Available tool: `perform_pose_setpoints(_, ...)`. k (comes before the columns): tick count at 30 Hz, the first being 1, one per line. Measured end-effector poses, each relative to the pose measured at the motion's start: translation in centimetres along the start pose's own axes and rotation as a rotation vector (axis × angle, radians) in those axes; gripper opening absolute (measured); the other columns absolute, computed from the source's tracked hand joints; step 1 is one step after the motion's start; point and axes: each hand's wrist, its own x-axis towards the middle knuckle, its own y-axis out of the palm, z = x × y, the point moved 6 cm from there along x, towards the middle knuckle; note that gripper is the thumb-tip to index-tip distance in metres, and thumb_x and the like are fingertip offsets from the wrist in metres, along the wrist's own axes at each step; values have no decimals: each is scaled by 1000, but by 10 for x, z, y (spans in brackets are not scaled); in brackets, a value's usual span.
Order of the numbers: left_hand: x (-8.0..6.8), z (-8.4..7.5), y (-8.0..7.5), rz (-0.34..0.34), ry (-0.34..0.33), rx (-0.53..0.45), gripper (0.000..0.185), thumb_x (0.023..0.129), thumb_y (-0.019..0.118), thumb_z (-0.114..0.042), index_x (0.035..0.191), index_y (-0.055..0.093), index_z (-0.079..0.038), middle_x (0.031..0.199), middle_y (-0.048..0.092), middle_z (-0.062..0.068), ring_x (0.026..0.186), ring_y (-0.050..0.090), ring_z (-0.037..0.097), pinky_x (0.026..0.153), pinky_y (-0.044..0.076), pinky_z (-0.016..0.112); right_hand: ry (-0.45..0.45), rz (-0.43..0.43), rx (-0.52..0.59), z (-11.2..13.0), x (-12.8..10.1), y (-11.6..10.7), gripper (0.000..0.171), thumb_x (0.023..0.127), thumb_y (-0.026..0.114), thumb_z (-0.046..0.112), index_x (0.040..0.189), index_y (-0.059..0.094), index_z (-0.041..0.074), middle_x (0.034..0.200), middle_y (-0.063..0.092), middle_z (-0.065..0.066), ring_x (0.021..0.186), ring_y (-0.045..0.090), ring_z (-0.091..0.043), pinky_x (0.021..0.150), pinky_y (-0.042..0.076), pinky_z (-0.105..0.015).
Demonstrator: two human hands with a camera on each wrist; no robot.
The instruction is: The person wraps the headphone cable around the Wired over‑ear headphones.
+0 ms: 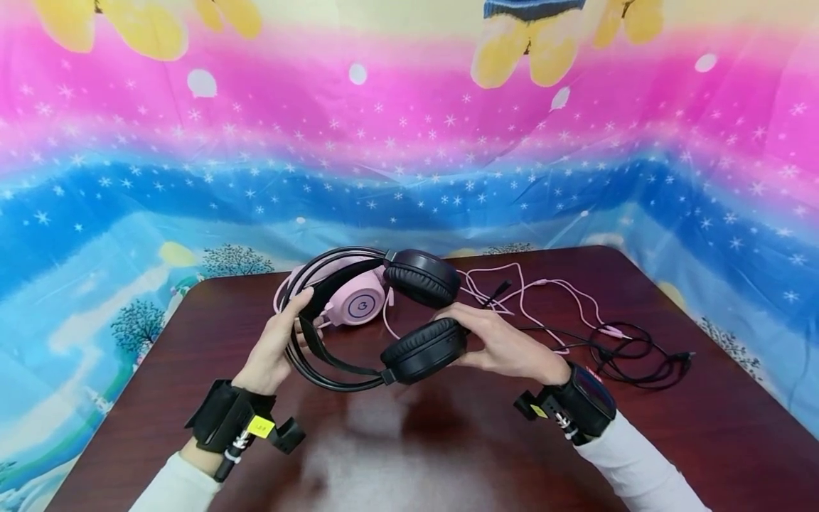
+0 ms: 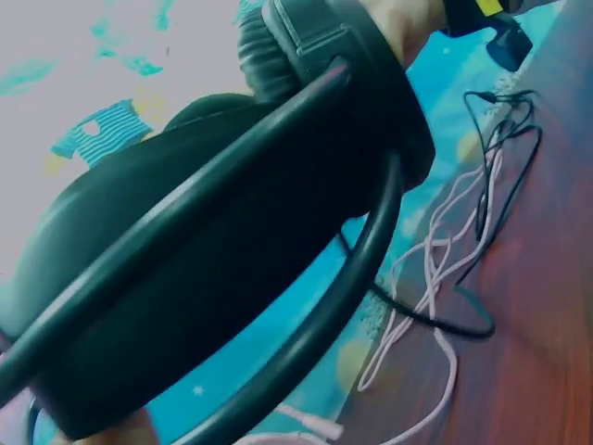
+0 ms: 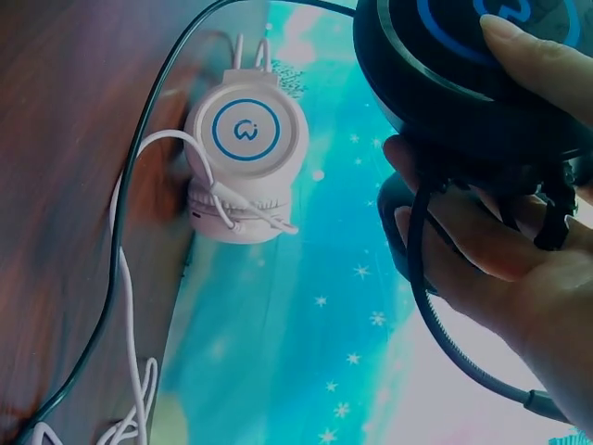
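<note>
Over the glossy red-brown bench (image 1: 461,455), left hand (image 1: 275,348) grips black headset (image 1: 406,348) by smooth tubular headband (image 1: 345,385), right hand (image 1: 502,345) its round, ridged-pad earcup (image 1: 430,355). Pink headset (image 1: 360,307) lies behind; snowflake-print cloth backdrop (image 1: 409,142).

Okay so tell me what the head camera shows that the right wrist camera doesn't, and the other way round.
Only the head view shows the left hand, which grips the headband of the black headphones.

Only the right wrist view shows the blue ring on the outside of one black ear cup.

Both show the right hand holding the black headphones, the pink headphones behind them, part of the brown table and the patterned curtain.
</note>
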Motion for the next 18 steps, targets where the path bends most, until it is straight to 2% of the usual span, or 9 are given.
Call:
perform_pose_setpoints(3,-1,0,5,-51,32,-36,31,111,49,-48,91,58,-26,64,56,-13,61,52,2,70,51,19,-16,-20,-9,-1,0,-2,50,82,88,-4,126,66,4,119,73,-12,109,70,-24,98,61,-35)
perform_pose_setpoints(6,0,-2,10,-51,63,-113,41,113,45,-53,82,50,-26,65,44,-11,61,40,4,64,42,20,-29,-47,-37,-3,0,-5,51,81,90,-4,125,67,5,119,74,-12,110,70,-24,99,60,-36)
perform_pose_setpoints(8,1,-5,14,-27,94,-157,41,114,40,-57,87,44,-26,65,34,-10,61,27,5,61,33,20,-22,-68,-57,-4,0,-8,52,79,91,-3,125,68,5,120,74,-11,110,70,-25,99,60,-38)
perform_pose_setpoints(11,1,-9,17,0,141,-197,41,114,38,-59,90,43,-26,65,26,-9,62,18,8,60,23,23,39,-103,-70,-7,-1,-12,57,77,94,-1,127,68,5,121,74,-11,109,70,-25,98,60,-38)
perform_pose_setpoints(14,-1,-12,20,40,192,-237,47,115,37,-58,81,42,-24,68,20,-6,63,14,11,62,16,28,102,-165,-81,-9,-3,-16,62,74,96,-1,130,68,3,123,73,-15,108,70,-28,95,62,-40)
perform_pose_setpoints(18,-6,-21,22,100,286,-270,54,115,37,-57,73,44,-23,69,16,-3,62,12,14,62,11,32,132,-294,-130,-9,-6,-20,70,71,97,-3,134,65,-1,133,67,-21,118,68,-38,97,62,-52)
